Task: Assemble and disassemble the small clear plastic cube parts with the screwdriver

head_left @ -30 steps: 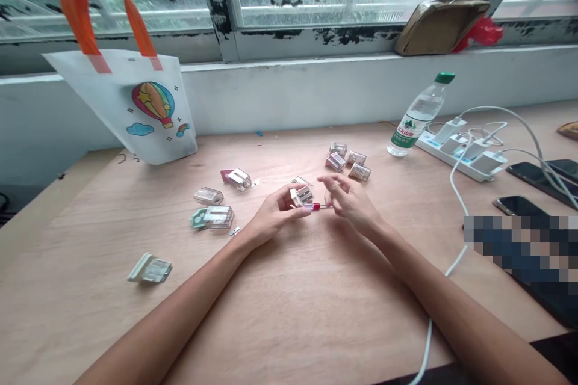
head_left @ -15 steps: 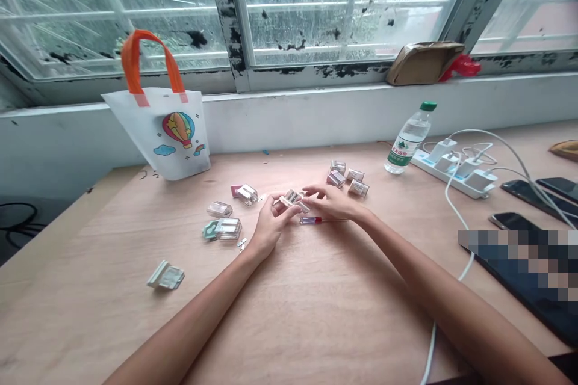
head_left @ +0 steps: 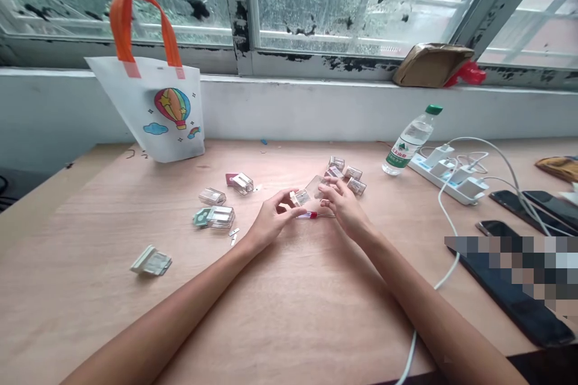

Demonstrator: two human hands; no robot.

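Plastic case [head_left: 315,184] in right fingers [head_left: 332,194] adjoins left fingers' [head_left: 293,213] pale sharpener [head_left: 300,197].

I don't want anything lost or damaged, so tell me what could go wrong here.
The clear case might slip, since the right hand seems to hold it only by the fingertips. The left forearm, close to the small metal pieces, could brush them away. If knocked, the water bottle could topple onto the power strip beside it, which has plugs in it.
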